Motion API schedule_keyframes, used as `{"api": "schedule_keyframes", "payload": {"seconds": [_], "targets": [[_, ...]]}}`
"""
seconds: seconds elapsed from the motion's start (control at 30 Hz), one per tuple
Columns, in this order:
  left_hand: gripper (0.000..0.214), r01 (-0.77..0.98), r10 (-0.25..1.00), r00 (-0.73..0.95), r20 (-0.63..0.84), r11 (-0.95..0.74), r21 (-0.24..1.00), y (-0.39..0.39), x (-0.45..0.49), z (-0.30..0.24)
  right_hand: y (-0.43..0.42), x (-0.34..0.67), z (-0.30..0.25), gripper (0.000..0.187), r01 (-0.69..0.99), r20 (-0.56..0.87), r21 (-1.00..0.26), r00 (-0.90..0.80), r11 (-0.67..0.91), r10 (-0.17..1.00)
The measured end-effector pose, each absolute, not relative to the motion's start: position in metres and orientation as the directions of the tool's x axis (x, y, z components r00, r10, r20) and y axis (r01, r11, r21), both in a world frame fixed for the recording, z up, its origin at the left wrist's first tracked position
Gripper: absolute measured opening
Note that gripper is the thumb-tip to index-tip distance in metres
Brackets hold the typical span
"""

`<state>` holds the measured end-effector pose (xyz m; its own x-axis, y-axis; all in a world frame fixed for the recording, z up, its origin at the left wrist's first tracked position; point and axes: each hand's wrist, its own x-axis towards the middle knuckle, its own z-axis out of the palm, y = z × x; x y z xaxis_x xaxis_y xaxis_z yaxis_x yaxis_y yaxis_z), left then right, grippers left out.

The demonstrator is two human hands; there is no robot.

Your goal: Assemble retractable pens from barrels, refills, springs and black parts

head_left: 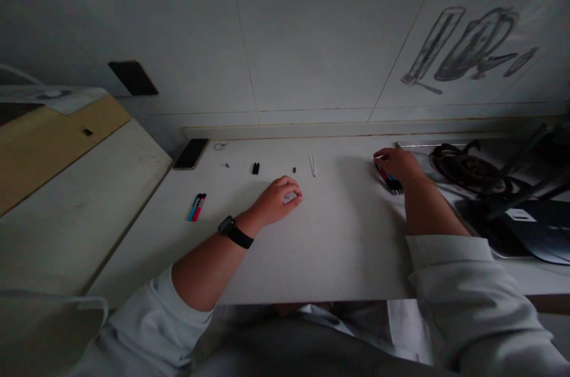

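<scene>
My left hand point(280, 199) rests over the white tabletop, its fingers loosely curled and a small gap between them and the thumb. Nothing shows in it. Just beyond it lie a tiny dark piece point(294, 170) and two thin white sticks point(313, 165). At the right, my right hand point(398, 164) has its fingers closed at the far end of a bundle of pens point(390, 181) with dark, red and blue parts. The palm and fingers partly hide the bundle. A blue marker point(194, 208) and a red marker point(200, 208) lie side by side at the left.
Along the back are a phone point(191, 154), a ring-like item point(219, 146), a tiny metal piece point(227, 165) and a small black two-part object point(255, 168). A gas stove point(472, 169) and a dark flat object point(545, 228) are at right. A wooden-edged panel point(89, 169) stands left.
</scene>
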<state>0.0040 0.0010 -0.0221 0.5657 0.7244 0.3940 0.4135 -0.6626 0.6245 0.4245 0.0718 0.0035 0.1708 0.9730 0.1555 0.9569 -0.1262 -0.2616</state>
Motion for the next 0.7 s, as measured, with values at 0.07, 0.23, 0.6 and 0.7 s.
{"api": "schedule_keyframes", "payload": {"seconds": [0.07,0.23,0.6,0.7], "targets": [[0.009,0.414,0.721,0.568,0.397,-0.667,0.619,0.002,0.004,-0.023,0.073,0.425,0.003,0.028,0.962,0.149,-0.241,0.167,-0.128,0.975],[0.008,0.411,0.706,0.570,0.419,-0.687,0.599,0.004,0.003,-0.025,0.075,0.427,0.001,0.027,0.977,0.126,-0.176,0.143,-0.119,0.982],[0.007,0.425,0.707,0.581,0.403,-0.685,0.591,0.005,0.003,-0.027,0.081,0.431,-0.009,0.027,0.988,0.122,-0.118,0.117,-0.103,0.986],[0.008,0.415,0.698,0.585,0.412,-0.695,0.588,0.005,0.003,-0.027,0.082,0.433,-0.012,0.027,0.988,0.135,-0.124,0.110,-0.093,0.985]]}}
